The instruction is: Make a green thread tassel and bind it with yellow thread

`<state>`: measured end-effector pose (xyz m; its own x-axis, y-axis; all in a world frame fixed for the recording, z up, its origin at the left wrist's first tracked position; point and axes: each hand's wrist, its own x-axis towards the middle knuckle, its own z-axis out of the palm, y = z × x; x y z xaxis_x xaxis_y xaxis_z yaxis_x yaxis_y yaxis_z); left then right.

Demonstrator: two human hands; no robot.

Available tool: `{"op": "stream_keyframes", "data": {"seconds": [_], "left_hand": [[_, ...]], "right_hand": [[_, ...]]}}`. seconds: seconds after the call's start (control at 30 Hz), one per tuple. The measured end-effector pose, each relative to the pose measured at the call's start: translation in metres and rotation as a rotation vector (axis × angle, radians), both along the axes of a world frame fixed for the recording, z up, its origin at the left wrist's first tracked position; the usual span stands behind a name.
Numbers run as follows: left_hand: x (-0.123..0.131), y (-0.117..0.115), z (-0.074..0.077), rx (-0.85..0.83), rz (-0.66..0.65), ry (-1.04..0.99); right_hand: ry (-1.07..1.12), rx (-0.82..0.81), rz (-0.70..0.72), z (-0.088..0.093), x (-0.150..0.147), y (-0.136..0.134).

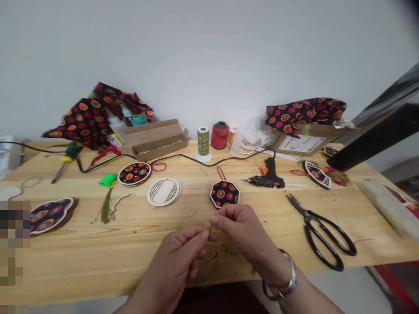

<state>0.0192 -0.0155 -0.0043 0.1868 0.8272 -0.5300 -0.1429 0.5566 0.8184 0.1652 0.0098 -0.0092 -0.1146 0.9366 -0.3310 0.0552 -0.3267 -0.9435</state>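
Note:
My left hand [183, 255] and my right hand [244, 233] meet above the front of the wooden table, fingertips pinched close together. Between them shows a tiny piece of olive thread [211, 227]; most of it is hidden by the fingers. Just beyond the right hand lies an octagonal pendant [224, 193] with dark patterned fabric and a red cord loop. To its left are round pale wooden frames [164, 192] with lattice cut-outs. Black-handled scissors [319, 231] lie to the right of my right hand, blades slightly apart.
Behind stand an olive thread spool [203, 141] and a red spool [220, 136]. A black glue gun [266, 175] lies at centre right, its cable crossing the table. Leftward are a round fabric pendant [135, 174], a green tassel [106, 205] and a screwdriver [65, 161]. An open cardboard box [157, 141] sits behind.

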Motion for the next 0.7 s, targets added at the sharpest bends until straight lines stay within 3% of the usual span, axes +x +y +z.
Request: {"op": "stream_keyframes", "data": {"seconds": [0.37,0.7], "left_hand": [[-0.001,0.002,-0.005,0.024,0.108,0.062],[0.003,0.009,-0.006,0.03,0.082,-0.004]], "right_hand": [[-0.009,0.06,0.033,0.007,0.018,-0.011],[-0.091,0.209,-0.012,0.001,0.005,-0.018]]}}
